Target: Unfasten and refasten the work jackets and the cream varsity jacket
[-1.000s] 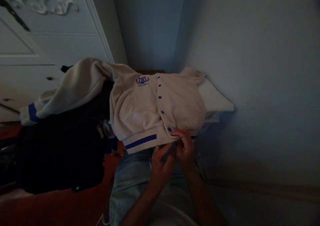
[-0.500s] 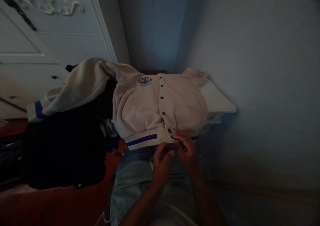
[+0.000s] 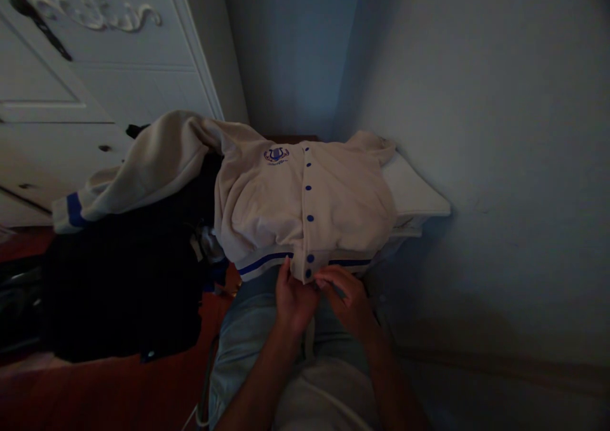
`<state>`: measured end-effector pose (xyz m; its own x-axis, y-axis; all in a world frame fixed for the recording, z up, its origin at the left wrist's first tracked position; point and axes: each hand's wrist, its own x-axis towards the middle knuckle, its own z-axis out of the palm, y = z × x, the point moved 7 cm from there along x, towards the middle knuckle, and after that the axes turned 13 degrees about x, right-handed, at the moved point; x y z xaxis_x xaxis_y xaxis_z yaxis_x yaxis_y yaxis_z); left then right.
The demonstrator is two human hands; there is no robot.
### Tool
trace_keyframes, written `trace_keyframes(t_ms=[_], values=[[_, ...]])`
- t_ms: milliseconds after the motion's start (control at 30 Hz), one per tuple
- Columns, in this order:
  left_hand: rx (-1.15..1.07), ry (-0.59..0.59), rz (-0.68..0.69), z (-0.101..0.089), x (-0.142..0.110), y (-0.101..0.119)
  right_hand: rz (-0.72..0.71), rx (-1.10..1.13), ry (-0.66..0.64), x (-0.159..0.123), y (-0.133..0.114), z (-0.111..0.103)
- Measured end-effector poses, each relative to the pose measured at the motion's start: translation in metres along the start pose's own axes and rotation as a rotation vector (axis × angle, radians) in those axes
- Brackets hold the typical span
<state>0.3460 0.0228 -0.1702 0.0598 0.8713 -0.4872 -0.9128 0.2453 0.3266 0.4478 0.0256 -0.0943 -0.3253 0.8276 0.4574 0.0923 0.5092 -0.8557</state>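
Observation:
A cream jacket [image 3: 267, 202] with blue snap buttons, a blue chest crest and a blue-striped hem lies front up over a heap. My left hand [image 3: 291, 296] pinches the bottom of the button placket at the hem. My right hand [image 3: 347, 299] sits just to its right, fingers curled against the hem's underside. One sleeve with a blue cuff [image 3: 71, 210] trails off to the left.
A white stack or board [image 3: 414, 192] lies under the jacket's right side. Dark clothing [image 3: 119, 285] is piled at the left on a reddish floor [image 3: 95, 393]. A white panelled door [image 3: 95, 68] stands at the back left; a plain wall [image 3: 500, 164] runs along the right.
The hem's lowest snap is now closed and the front lies flat. Both hands have shifted a little left and lower along the hem.

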Motion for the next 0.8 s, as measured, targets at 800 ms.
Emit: trace_keyframes(t_ms=[800], values=[[0.623, 0.246, 0.563, 0.011, -0.017, 0.027, 0.299, 0.112, 0.348, 0.040, 0.022, -0.017]])
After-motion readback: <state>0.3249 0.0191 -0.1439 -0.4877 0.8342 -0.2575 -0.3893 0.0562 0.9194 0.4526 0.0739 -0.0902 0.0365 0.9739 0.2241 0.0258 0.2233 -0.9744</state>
